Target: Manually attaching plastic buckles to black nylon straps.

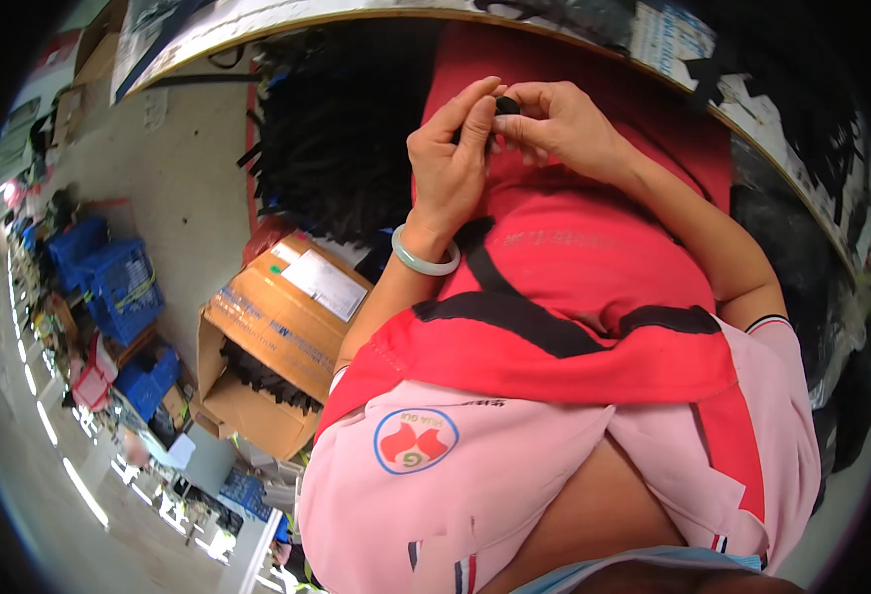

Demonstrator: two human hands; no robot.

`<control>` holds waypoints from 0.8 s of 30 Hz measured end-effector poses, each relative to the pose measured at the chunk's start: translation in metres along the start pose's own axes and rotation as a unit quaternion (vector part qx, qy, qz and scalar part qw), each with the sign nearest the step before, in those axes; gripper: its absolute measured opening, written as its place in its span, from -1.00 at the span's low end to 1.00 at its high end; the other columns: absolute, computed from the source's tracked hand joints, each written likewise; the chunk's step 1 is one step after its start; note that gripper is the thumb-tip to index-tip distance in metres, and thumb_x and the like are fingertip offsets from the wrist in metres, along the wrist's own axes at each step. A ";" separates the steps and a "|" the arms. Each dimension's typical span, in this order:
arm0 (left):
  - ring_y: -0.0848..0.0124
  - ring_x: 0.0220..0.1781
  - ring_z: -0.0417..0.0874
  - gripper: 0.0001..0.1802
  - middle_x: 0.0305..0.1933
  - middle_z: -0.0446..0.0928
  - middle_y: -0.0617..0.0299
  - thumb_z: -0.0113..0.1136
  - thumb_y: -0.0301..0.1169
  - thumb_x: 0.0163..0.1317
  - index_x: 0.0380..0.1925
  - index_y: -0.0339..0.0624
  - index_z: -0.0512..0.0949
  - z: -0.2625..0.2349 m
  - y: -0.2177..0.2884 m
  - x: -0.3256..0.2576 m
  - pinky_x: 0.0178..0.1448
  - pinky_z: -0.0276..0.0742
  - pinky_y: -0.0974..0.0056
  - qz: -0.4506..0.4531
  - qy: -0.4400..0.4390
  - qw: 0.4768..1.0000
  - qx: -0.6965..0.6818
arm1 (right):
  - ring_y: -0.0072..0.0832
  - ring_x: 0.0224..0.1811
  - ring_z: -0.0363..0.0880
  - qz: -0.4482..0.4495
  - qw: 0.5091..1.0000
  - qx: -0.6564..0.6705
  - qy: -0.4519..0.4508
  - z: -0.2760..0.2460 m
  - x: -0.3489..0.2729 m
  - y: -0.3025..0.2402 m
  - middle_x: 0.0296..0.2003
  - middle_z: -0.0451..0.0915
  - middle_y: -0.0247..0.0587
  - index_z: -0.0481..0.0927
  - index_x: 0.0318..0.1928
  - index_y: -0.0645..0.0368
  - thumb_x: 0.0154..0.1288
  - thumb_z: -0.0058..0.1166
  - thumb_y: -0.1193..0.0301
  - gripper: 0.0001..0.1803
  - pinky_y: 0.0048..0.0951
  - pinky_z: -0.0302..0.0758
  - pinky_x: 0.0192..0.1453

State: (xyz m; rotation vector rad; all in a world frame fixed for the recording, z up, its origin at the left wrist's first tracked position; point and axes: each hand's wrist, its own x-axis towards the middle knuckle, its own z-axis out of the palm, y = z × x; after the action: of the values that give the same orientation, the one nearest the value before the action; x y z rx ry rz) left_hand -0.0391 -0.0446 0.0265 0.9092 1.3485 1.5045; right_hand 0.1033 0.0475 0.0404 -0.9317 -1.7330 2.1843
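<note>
My left hand (449, 150), with a pale green bangle (424, 259) on its wrist, is raised over my red apron (574, 247), fingers curled and closed. Facing it, my right hand (566, 127) pinches a small black piece (506, 105) between thumb and forefinger. That piece sits where the two hands meet, and both appear to grip it. Fingers cover most of it, so its exact kind cannot be made out. A black strip (490, 262) lies across the apron below the left wrist.
A large heap of black strips (332, 139) lies left of my hands. An opened cardboard box (277, 332) holding black strips stands at my left elbow. The table edge (554, 35) curves along the top and right. Blue crates (119, 282) stand on the far left floor.
</note>
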 end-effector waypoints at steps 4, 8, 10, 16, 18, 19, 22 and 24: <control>0.43 -0.37 0.64 -0.67 -0.02 0.60 -0.02 0.10 -0.44 0.37 0.07 -0.36 0.49 -0.005 -0.003 0.024 -0.45 0.54 0.44 -0.194 -0.033 0.952 -0.235 | -0.67 -0.51 0.56 0.006 0.998 0.065 0.015 -0.024 -0.019 0.009 -0.42 0.62 -0.31 0.56 -0.16 0.25 0.47 -0.03 0.25 -0.71 -0.65 0.49 -0.45; 0.38 -0.31 0.66 -0.59 0.01 0.57 0.03 0.15 -0.61 0.25 0.13 -0.34 0.46 -0.015 -0.012 0.028 -0.44 0.55 0.42 -0.314 -0.010 0.897 -0.310 | -0.65 -0.54 0.57 0.028 0.990 0.134 0.020 -0.033 -0.039 0.016 -0.46 0.62 -0.26 0.52 -0.08 0.25 0.53 -0.20 0.09 -0.56 -0.67 0.49 -0.48; 0.43 -0.35 0.63 -0.57 -0.05 0.56 0.08 0.17 -0.62 0.23 0.13 -0.34 0.47 -0.006 -0.014 0.019 -0.44 0.51 0.44 -0.278 -0.074 0.930 -0.230 | -0.66 -0.60 0.53 0.080 0.981 0.177 0.024 -0.036 -0.045 0.018 -0.51 0.59 -0.27 0.50 -0.10 0.25 0.53 -0.21 0.07 -0.55 -0.68 0.45 -0.53; 0.56 -0.47 0.49 -0.73 -0.29 0.50 0.33 0.22 -0.66 0.19 -0.09 -0.30 0.63 0.039 -0.006 0.021 -0.47 0.38 0.51 -0.099 -0.197 0.975 -0.018 | -0.68 -0.69 0.42 0.111 0.947 0.297 -0.050 -0.048 -0.051 0.030 -0.62 0.51 -0.34 0.54 -0.29 0.29 0.53 -0.20 0.07 -0.50 -0.67 0.32 -0.64; 0.56 -0.47 0.49 -0.82 -0.27 0.51 0.32 0.22 -0.63 0.21 -0.18 -0.34 0.65 0.047 -0.007 0.025 -0.46 0.38 0.50 -0.115 -0.200 0.973 -0.015 | -0.65 -0.63 0.47 0.065 0.986 0.150 0.044 -0.052 -0.066 0.022 -0.61 0.51 -0.33 0.54 -0.30 0.26 0.51 -0.14 0.12 -0.56 -0.63 0.37 -0.59; 0.56 -0.47 0.49 -0.82 -0.27 0.51 0.32 0.22 -0.63 0.21 -0.18 -0.34 0.65 0.048 -0.008 0.026 -0.46 0.38 0.50 -0.115 -0.201 0.973 -0.016 | -0.62 -0.57 0.51 0.018 0.992 -0.001 0.124 -0.056 -0.075 0.018 -0.60 0.51 -0.31 0.54 -0.31 0.23 0.49 -0.07 0.17 -0.63 -0.59 0.41 -0.53; 0.52 -0.53 0.46 -0.82 -0.42 0.52 0.23 0.18 -0.46 0.32 -0.17 -0.35 0.60 0.041 -0.013 0.029 -0.48 0.35 0.46 -0.271 -0.187 0.931 -0.157 | -0.28 -0.24 0.57 -0.190 0.795 -0.503 0.281 -0.096 -0.108 0.021 -0.34 0.60 -0.25 0.61 -0.30 0.16 0.18 0.24 0.40 -0.87 -0.35 0.52 -0.17; 0.51 -0.55 0.44 -0.82 -0.48 0.50 0.22 0.17 -0.43 0.33 -0.18 -0.33 0.59 0.037 -0.018 0.031 -0.49 0.34 0.45 -0.292 -0.187 0.925 -0.156 | -0.30 -0.05 0.50 -0.200 0.716 -0.593 0.310 -0.118 -0.121 0.019 -0.17 0.56 -0.34 0.60 -0.27 0.08 0.12 0.26 0.40 -0.84 -0.31 0.45 0.01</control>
State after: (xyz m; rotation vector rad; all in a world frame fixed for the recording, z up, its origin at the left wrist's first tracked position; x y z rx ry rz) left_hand -0.0125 -0.0032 0.0123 0.4912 0.9454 0.9785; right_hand 0.2711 0.0741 0.0510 -1.1010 -2.4684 0.1765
